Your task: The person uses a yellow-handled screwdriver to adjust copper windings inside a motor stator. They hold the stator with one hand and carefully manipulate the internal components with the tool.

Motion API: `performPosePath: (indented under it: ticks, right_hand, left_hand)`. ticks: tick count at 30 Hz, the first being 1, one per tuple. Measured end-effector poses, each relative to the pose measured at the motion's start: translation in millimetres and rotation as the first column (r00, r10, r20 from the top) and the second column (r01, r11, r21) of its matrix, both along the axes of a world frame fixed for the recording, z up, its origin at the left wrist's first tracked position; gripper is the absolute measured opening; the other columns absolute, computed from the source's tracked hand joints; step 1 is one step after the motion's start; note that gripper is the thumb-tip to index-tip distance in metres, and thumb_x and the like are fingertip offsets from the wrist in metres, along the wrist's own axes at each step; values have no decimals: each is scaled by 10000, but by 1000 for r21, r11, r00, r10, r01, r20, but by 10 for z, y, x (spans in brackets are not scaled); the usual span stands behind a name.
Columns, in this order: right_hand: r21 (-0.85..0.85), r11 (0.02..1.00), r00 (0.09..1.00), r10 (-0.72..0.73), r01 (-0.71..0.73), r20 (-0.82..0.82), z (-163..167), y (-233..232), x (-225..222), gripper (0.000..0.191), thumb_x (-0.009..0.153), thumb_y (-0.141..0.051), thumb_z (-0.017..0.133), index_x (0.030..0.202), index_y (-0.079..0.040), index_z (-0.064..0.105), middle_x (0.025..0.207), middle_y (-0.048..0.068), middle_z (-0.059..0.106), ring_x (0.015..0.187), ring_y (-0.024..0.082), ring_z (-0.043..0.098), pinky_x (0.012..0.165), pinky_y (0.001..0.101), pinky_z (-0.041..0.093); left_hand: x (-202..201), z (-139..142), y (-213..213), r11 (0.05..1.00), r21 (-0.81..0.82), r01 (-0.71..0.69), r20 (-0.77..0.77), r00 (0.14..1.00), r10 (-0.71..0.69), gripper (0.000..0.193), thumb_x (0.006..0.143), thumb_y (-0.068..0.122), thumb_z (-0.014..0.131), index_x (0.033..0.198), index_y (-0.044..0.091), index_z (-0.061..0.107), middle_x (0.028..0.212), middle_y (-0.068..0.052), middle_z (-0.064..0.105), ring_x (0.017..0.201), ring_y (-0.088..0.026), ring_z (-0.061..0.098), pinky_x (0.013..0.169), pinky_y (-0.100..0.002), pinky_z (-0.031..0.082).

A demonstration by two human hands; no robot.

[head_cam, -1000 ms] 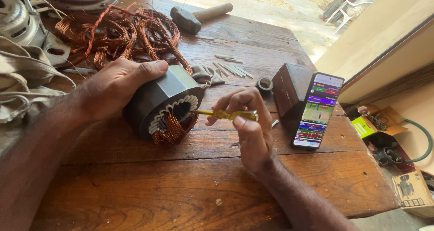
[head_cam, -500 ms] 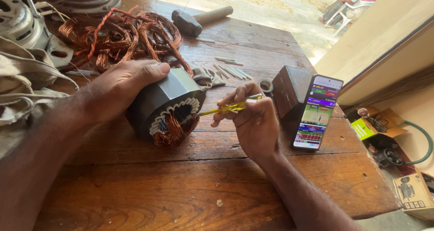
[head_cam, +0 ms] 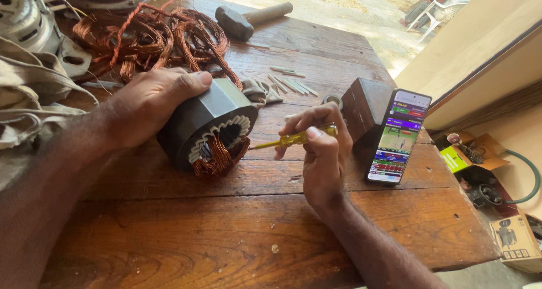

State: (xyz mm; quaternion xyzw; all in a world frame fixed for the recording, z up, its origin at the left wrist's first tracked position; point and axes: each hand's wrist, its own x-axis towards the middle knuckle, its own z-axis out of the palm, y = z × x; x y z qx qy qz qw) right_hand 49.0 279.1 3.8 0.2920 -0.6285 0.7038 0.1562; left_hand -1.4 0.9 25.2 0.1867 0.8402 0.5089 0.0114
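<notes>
Head view, only one I've got.

Left hand (head_cam: 149, 105) is clamped over the top of the motor stator (head_cam: 206, 128), palm on the dark outer shell, thumb hooked over the upper edge. Stator lies on its side on the wooden table (head_cam: 237, 232), bore turned toward the right hand. My read: the grip stops the round body rolling and keeps the open end presented to the tool.

Right hand (head_cam: 322, 153) is closed narrow around a yellow-handled screwdriver (head_cam: 293, 138), pinched near the handle between thumb and fingers, heel of the hand resting on the table. Looks like a fine-control hold, not a force hold. The blade points left, tip at the rim of the bore, right by the pale slot liners and the loose copper winding (head_cam: 217, 159) spilling out of the lower front. Can't tell whether the tip is actually touching wire or liner.

Around it: a big tangle of stripped copper coils (head_cam: 152, 40) behind the stator, touching or just beside the left hand. Hammer (head_cam: 248, 19) further back, well apart. Small pale strips (head_cam: 293, 84) scattered behind the right hand. A phone (head_cam: 398, 136) with its screen lit leans against a dark wooden block (head_cam: 364, 105), just right of the right hand, angled so it faces the person.
</notes>
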Motion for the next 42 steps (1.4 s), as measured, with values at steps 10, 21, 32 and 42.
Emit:
performPosePath:
  ticks: [10, 21, 32, 42]
  right_hand:
    - [-12, 999, 999, -35, 34, -29, 34, -15, 10, 170, 956, -83, 376, 1078, 7, 451, 988, 219, 596, 880, 263, 634, 715, 415, 620]
    - [33, 999, 999, 4, -2, -53, 22, -34, 23, 170, 975, -55, 373, 1113, 0, 455, 1046, 195, 575, 905, 245, 624, 793, 425, 617]
    - [70, 998, 998, 0, 4, -58, 1, -53, 19, 158, 989, -59, 368, 1115, -12, 450, 1046, 192, 584, 908, 235, 633, 794, 426, 631]
    - [12, 1000, 998, -19, 20, -57, 30, -63, 13, 172, 977, -56, 376, 1116, -3, 462, 1049, 193, 583, 926, 252, 634, 794, 432, 628]
  left_hand:
    - [47, 15, -19, 996, -59, -65, -77, 995, 61, 711, 965, 565, 405, 706, 0, 751, 561, -119, 638, 548, -223, 629, 578, -391, 531]
    - [104, 43, -11, 973, -147, -180, -59, 983, 173, 721, 986, 584, 458, 722, -6, 776, 568, -152, 664, 566, -252, 656, 584, -420, 537]
    - [-63, 27, -56, 988, -149, -48, 231, 970, 81, 777, 973, 663, 373, 1089, -3, 756, 901, -233, 678, 898, -361, 633, 831, -521, 450]
    - [-14, -35, -62, 998, -51, -29, -314, 949, 12, 652, 989, 550, 432, 1106, -11, 744, 965, -130, 658, 922, -232, 641, 763, -407, 533]
